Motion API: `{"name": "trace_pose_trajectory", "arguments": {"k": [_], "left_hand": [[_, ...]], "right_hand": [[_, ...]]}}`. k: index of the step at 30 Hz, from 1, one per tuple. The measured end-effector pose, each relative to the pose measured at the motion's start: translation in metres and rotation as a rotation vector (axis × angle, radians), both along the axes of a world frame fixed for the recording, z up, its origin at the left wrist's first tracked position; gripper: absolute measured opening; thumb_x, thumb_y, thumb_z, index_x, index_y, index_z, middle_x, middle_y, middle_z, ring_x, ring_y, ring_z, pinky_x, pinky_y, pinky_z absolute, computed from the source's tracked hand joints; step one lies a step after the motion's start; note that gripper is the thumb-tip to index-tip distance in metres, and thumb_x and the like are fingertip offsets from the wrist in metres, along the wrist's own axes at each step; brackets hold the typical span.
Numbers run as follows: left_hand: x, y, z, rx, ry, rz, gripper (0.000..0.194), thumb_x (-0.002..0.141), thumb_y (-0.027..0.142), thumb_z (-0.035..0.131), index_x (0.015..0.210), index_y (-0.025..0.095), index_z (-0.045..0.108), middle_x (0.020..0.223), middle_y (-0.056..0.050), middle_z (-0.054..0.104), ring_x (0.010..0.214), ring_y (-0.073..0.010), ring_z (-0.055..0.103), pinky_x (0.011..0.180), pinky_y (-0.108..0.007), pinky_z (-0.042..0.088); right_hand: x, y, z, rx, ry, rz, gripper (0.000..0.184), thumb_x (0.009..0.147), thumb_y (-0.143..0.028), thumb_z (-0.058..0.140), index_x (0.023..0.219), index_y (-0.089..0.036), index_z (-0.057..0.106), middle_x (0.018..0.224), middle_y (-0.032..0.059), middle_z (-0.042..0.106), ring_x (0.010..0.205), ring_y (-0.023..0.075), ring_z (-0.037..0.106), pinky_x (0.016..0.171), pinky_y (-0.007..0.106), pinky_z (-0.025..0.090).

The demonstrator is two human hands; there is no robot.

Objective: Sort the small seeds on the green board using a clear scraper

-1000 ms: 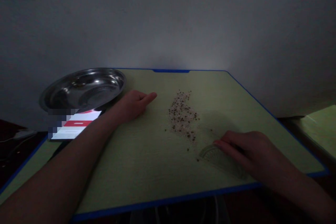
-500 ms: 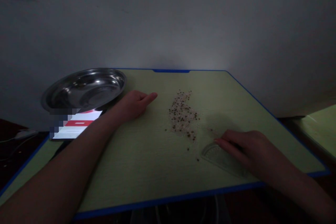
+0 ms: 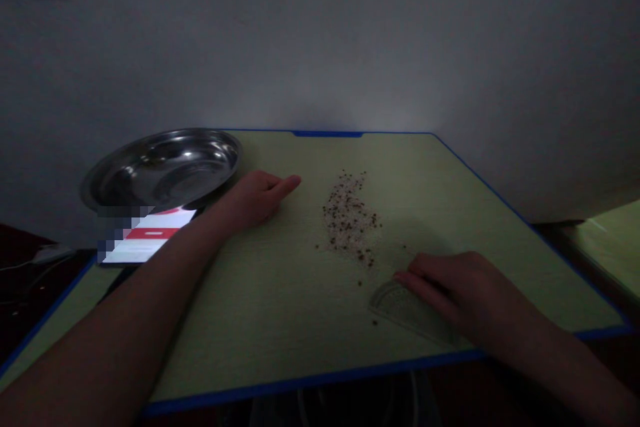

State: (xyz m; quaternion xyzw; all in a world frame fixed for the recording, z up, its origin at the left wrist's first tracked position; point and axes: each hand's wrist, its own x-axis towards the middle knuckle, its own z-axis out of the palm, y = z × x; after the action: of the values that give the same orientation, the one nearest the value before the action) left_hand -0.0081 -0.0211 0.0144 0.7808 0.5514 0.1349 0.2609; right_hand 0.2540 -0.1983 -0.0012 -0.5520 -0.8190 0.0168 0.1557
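A loose pile of pale grains mixed with small dark beans (image 3: 349, 217) is spread over the middle of the light green table. My right hand (image 3: 450, 283) pinches a clear protractor (image 3: 407, 307) between thumb and fingers, low over the tabletop on the near right. One stray dark bean (image 3: 375, 323) lies just by the protractor's left corner. On the far side of my left forearm, my left hand (image 3: 257, 199) rests on the table left of the pile. Its fingers are curled in, the thumb points right, and nothing shows in it.
At the back left stands a wide steel basin (image 3: 165, 170). A phone (image 3: 155, 235) with a lit screen sits in front of it, partly hidden by my left arm. The table (image 3: 260, 333) has a blue edge (image 3: 320, 380), and a wall (image 3: 320, 40) rises behind.
My right hand has moved slightly left and nearer with the protractor. The stray bean by its corner has shifted toward the near edge. My left hand stays in place.
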Motion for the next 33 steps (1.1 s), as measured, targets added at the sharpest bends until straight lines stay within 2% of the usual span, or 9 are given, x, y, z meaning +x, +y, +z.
{"name": "trace_pose_trajectory", "arguments": {"k": [6, 12, 17, 22, 26, 33], "left_hand": [[0.000, -0.001, -0.001, -0.017, -0.020, 0.006, 0.056, 0.084, 0.061, 0.038, 0.045, 0.021, 0.034, 0.040, 0.002, 0.037, 0.039, -0.0105, 0.033, 0.046, -0.028, 0.026], [0.001, -0.001, -0.001, -0.001, -0.026, 0.005, 0.054, 0.084, 0.059, 0.040, 0.046, 0.021, 0.035, 0.040, 0.002, 0.035, 0.040, -0.0098, 0.032, 0.047, -0.027, 0.025], [0.000, -0.001, 0.000, 0.004, -0.020, -0.012, 0.055, 0.084, 0.058, 0.040, 0.045, 0.021, 0.034, 0.041, 0.002, 0.034, 0.041, -0.0094, 0.031, 0.048, -0.027, 0.025], [0.000, 0.001, -0.002, 0.001, -0.015, -0.006, 0.055, 0.084, 0.061, 0.038, 0.046, 0.021, 0.035, 0.040, 0.002, 0.037, 0.040, -0.0101, 0.033, 0.047, -0.028, 0.025], [0.000, 0.001, -0.002, 0.015, -0.007, -0.017, 0.055, 0.083, 0.061, 0.039, 0.045, 0.021, 0.035, 0.040, 0.002, 0.039, 0.040, -0.0102, 0.034, 0.047, -0.028, 0.025], [0.001, -0.001, 0.000, 0.020, -0.007, -0.015, 0.055, 0.084, 0.061, 0.039, 0.045, 0.021, 0.036, 0.040, 0.001, 0.038, 0.041, -0.0108, 0.033, 0.047, -0.028, 0.025]], "right_hand": [[0.012, 0.010, -0.001, 0.108, -0.090, -0.113, 0.050, 0.100, -0.047, 0.035, 0.065, -0.020, 0.059, 0.048, -0.0001, 0.060, 0.041, 0.0149, 0.060, 0.043, 0.027, 0.034], [0.003, 0.001, 0.003, 0.044, 0.001, 0.018, 0.050, 0.102, -0.044, 0.033, 0.064, -0.020, 0.056, 0.049, -0.0028, 0.057, 0.041, 0.0097, 0.056, 0.044, 0.025, 0.033], [-0.008, 0.003, 0.003, 0.012, -0.011, 0.058, 0.051, 0.102, -0.044, 0.031, 0.066, -0.020, 0.058, 0.051, -0.0024, 0.060, 0.043, 0.0110, 0.058, 0.045, 0.026, 0.035], [0.009, 0.008, 0.001, 0.068, -0.089, -0.001, 0.053, 0.101, -0.047, 0.030, 0.066, -0.020, 0.059, 0.050, -0.0007, 0.061, 0.040, 0.0130, 0.058, 0.043, 0.027, 0.034], [0.022, 0.008, 0.001, 0.065, -0.054, -0.060, 0.051, 0.101, -0.048, 0.033, 0.068, -0.020, 0.060, 0.050, -0.0009, 0.061, 0.042, 0.0129, 0.059, 0.044, 0.025, 0.036], [-0.006, 0.004, 0.000, -0.074, -0.002, 0.083, 0.049, 0.102, -0.043, 0.034, 0.067, -0.020, 0.059, 0.053, -0.0013, 0.060, 0.046, 0.0120, 0.058, 0.048, 0.027, 0.034]]}}
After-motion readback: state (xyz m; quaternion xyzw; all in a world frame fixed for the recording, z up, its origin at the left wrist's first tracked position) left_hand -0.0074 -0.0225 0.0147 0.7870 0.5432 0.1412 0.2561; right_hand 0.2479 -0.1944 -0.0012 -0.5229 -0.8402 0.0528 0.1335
